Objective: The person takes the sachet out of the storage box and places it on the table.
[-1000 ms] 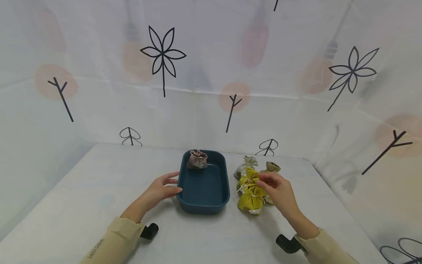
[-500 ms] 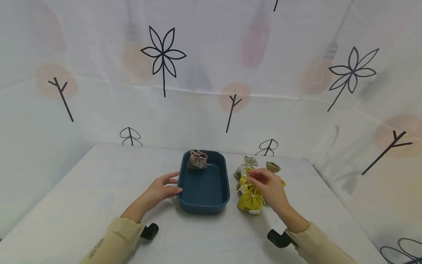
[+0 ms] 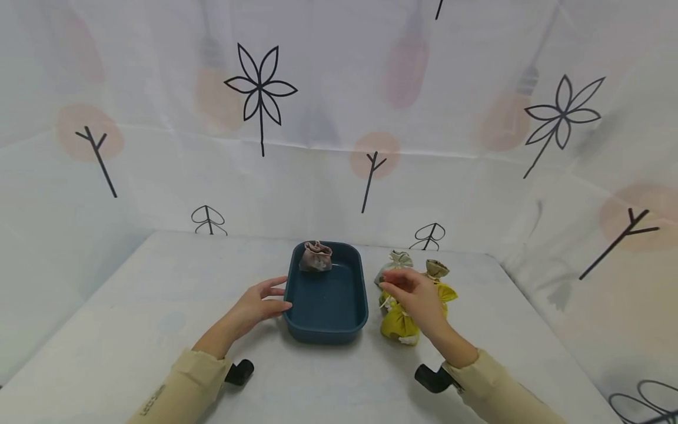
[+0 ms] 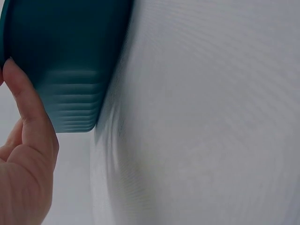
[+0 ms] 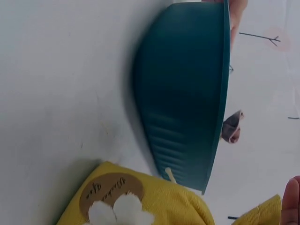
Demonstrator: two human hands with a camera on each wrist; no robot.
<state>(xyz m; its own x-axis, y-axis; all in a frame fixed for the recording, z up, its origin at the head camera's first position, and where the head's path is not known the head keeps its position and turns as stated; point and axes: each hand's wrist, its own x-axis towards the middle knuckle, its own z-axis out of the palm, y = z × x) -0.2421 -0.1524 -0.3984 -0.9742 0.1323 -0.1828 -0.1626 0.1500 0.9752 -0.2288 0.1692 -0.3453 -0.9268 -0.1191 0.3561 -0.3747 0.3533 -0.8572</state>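
Note:
A dark teal tub [image 3: 328, 335] stands mid-table with one brownish drawstring pouch [image 3: 316, 259] in its far left corner. At its left side my left hand [image 3: 251, 309] holds the rim, thumb at the edge and fingers along the wall; the left wrist view shows a fingertip right at the rim. To the right lies a group of pouches. Over them is my right hand [image 3: 418, 297], thumb and index tips apart beside the pale pouch [image 3: 401, 258]. A yellow pouch [image 5: 164, 201] with a white flower and brown label lies below it. Part of the group is hidden behind that hand.
An olive-brown pouch [image 3: 436, 269] stands at the group's far right. The white-covered table [image 3: 169, 277] meets a patterned cloth backdrop [image 3: 318, 176] behind and at the sides. Black wrist mounts [image 3: 433, 378] stick out below both sleeves.
My right hand has shifted left across the pouches, from the yellow ones toward the pale one, uncovering the yellow top at the right. The left hand and tub have stayed in place.

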